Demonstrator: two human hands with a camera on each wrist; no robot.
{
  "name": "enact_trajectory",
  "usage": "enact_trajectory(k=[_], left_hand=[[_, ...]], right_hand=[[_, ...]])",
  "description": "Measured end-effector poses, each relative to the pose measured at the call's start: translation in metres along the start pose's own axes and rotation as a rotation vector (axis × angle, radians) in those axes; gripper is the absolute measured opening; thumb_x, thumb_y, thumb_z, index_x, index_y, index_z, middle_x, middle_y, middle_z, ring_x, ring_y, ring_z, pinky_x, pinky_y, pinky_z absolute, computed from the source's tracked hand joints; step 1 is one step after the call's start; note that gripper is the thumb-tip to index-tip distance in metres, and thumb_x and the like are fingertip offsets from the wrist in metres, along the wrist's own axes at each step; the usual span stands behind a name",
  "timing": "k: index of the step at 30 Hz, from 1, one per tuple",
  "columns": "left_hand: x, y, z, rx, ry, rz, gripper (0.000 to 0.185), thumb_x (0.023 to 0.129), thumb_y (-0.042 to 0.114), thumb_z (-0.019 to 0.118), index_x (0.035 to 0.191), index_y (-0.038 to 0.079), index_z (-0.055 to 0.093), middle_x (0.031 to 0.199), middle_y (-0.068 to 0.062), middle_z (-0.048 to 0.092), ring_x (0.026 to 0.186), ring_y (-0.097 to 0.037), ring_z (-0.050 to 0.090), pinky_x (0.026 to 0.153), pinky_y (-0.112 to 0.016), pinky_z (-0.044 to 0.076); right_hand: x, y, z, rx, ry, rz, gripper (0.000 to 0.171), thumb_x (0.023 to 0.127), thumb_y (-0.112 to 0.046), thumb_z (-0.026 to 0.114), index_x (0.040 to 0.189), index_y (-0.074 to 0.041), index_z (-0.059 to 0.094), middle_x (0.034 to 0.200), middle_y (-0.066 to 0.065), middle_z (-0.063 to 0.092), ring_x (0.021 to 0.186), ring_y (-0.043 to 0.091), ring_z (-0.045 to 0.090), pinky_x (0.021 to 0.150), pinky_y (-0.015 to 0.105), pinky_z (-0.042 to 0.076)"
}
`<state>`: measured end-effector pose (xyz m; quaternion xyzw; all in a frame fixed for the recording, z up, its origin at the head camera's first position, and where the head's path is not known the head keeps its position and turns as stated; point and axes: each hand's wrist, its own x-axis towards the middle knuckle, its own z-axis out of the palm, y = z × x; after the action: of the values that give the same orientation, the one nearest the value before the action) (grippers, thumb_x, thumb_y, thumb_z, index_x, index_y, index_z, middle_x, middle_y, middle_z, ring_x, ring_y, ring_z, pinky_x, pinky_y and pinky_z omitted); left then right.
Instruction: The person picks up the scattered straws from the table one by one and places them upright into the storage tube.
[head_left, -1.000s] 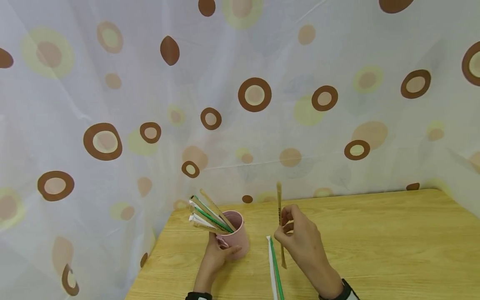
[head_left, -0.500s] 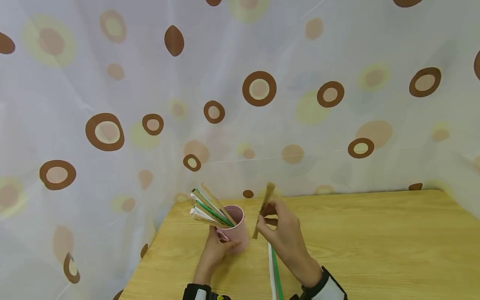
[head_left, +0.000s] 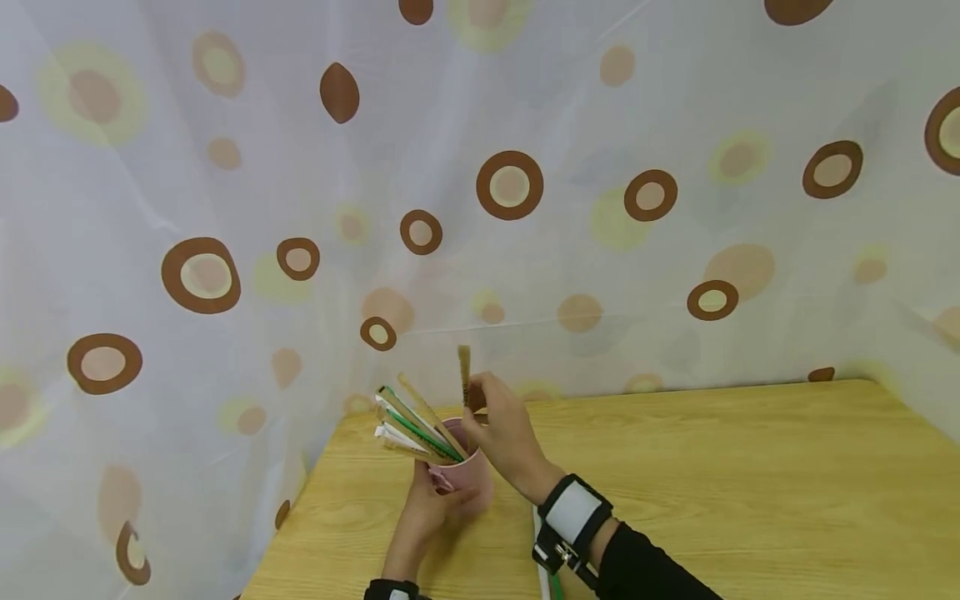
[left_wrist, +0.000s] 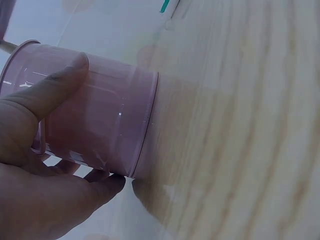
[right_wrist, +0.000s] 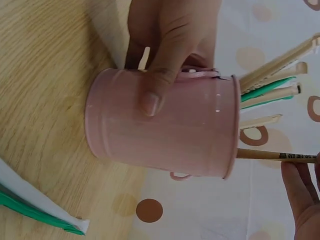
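A pink cup (head_left: 467, 477) stands on the wooden table (head_left: 712, 467) with several wrapped straws (head_left: 411, 423) leaning out to the left. My left hand (head_left: 438, 504) grips the cup from the near side, thumb across its wall (left_wrist: 100, 120). My right hand (head_left: 476, 398) is just above the rim and pinches a brown wrapped stick (head_left: 464, 373), held upright. The right wrist view shows the stick (right_wrist: 270, 155) with its lower end inside the cup (right_wrist: 165, 132), my left hand (right_wrist: 165, 50) around the cup.
A green and white wrapped straw (right_wrist: 30, 200) lies on the table right of the cup, mostly hidden under my right forearm (head_left: 645, 567) in the head view. A spotted curtain (head_left: 525, 183) hangs close behind the table's far edge.
My right hand carried the brown stick left from above the table to over the cup and its lower end went in. The left hand kept its hold on the cup.
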<state>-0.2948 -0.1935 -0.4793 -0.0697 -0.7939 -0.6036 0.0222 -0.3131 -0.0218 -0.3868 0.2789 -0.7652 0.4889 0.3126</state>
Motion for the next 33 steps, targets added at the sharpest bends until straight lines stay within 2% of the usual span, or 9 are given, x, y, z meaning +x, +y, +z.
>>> enact_trajectory(k=[2, 5, 11, 15, 18, 22, 26, 29, 33], left_hand=[[0.000, 0.001, -0.001, -0.012, 0.001, -0.001, 0.089, 0.084, 0.003, 0.082, 0.150, 0.007, 0.023, 0.118, -0.014, 0.055, 0.102, -0.021, 0.055, 0.081, -0.029, 0.048], [0.002, 0.001, 0.000, -0.004, -0.002, 0.005, 0.087, 0.084, 0.003, 0.081, 0.149, 0.006, 0.024, 0.104, -0.007, 0.053, 0.091, -0.017, 0.052, 0.074, -0.027, 0.046], [0.002, 0.003, -0.001, -0.007, -0.034, 0.021, 0.094, 0.085, 0.006, 0.081, 0.155, 0.013, 0.018, 0.123, -0.014, 0.052, 0.098, -0.019, 0.053, 0.081, -0.030, 0.047], [0.002, 0.004, -0.002, 0.004, -0.038, 0.036, 0.100, 0.085, 0.007, 0.081, 0.158, 0.018, 0.014, 0.124, -0.013, 0.051, 0.099, -0.019, 0.051, 0.083, -0.032, 0.045], [0.001, 0.003, -0.003, -0.003, -0.032, 0.050, 0.102, 0.085, 0.008, 0.082, 0.159, 0.018, 0.013, 0.126, -0.014, 0.052, 0.101, -0.018, 0.052, 0.086, -0.033, 0.045], [-0.001, 0.002, -0.004, -0.041, -0.054, 0.070, 0.102, 0.086, 0.007, 0.081, 0.159, 0.016, 0.012, 0.139, -0.016, 0.050, 0.109, -0.019, 0.054, 0.091, -0.033, 0.045], [-0.003, 0.002, -0.005, -0.050, -0.063, 0.068, 0.097, 0.086, 0.007, 0.081, 0.157, 0.014, 0.014, 0.139, -0.017, 0.050, 0.109, -0.020, 0.055, 0.091, -0.034, 0.046], [-0.003, 0.002, -0.005, -0.037, -0.044, 0.038, 0.096, 0.085, 0.008, 0.082, 0.156, 0.014, 0.016, 0.133, -0.016, 0.052, 0.105, -0.020, 0.054, 0.087, -0.034, 0.046], [-0.003, 0.002, -0.003, -0.029, -0.031, 0.029, 0.099, 0.084, 0.005, 0.082, 0.157, 0.012, 0.015, 0.134, -0.019, 0.050, 0.106, -0.022, 0.053, 0.085, -0.032, 0.047]], right_hand=[[0.001, 0.004, 0.007, -0.071, -0.060, -0.036, 0.027, 0.085, 0.008, 0.070, 0.107, -0.004, 0.059, 0.094, 0.006, 0.062, 0.086, 0.017, 0.065, 0.071, 0.026, 0.059], [-0.002, 0.007, 0.012, -0.170, -0.143, -0.079, 0.027, 0.086, 0.004, 0.073, 0.107, -0.006, 0.060, 0.093, 0.004, 0.062, 0.081, 0.015, 0.064, 0.067, 0.025, 0.056], [-0.008, 0.010, 0.018, -0.296, -0.306, -0.106, 0.025, 0.086, -0.004, 0.072, 0.107, -0.011, 0.061, 0.089, -0.002, 0.058, 0.071, 0.008, 0.056, 0.058, 0.020, 0.046], [-0.008, 0.012, 0.024, -0.355, -0.361, -0.138, 0.019, 0.088, -0.007, 0.070, 0.105, -0.012, 0.062, 0.083, -0.003, 0.059, 0.066, 0.006, 0.052, 0.055, 0.019, 0.043], [-0.009, 0.010, 0.027, -0.376, -0.415, -0.147, 0.012, 0.093, -0.009, 0.066, 0.104, -0.011, 0.062, 0.081, -0.002, 0.060, 0.065, 0.006, 0.049, 0.055, 0.020, 0.042], [-0.012, 0.007, 0.028, -0.368, -0.479, -0.127, 0.007, 0.096, -0.011, 0.064, 0.103, -0.010, 0.062, 0.084, -0.001, 0.063, 0.067, 0.008, 0.052, 0.058, 0.022, 0.045], [-0.015, 0.003, 0.024, -0.311, -0.514, -0.089, 0.017, 0.096, -0.010, 0.067, 0.112, -0.008, 0.064, 0.101, 0.005, 0.070, 0.092, 0.018, 0.065, 0.078, 0.032, 0.055], [-0.018, 0.003, 0.019, -0.269, -0.502, -0.037, 0.026, 0.095, -0.008, 0.066, 0.121, -0.005, 0.064, 0.114, 0.010, 0.069, 0.110, 0.027, 0.064, 0.090, 0.040, 0.055], [-0.024, 0.007, 0.007, -0.261, -0.380, 0.027, 0.029, 0.092, -0.003, 0.067, 0.121, -0.002, 0.064, 0.114, 0.013, 0.066, 0.109, 0.032, 0.062, 0.087, 0.043, 0.055]])
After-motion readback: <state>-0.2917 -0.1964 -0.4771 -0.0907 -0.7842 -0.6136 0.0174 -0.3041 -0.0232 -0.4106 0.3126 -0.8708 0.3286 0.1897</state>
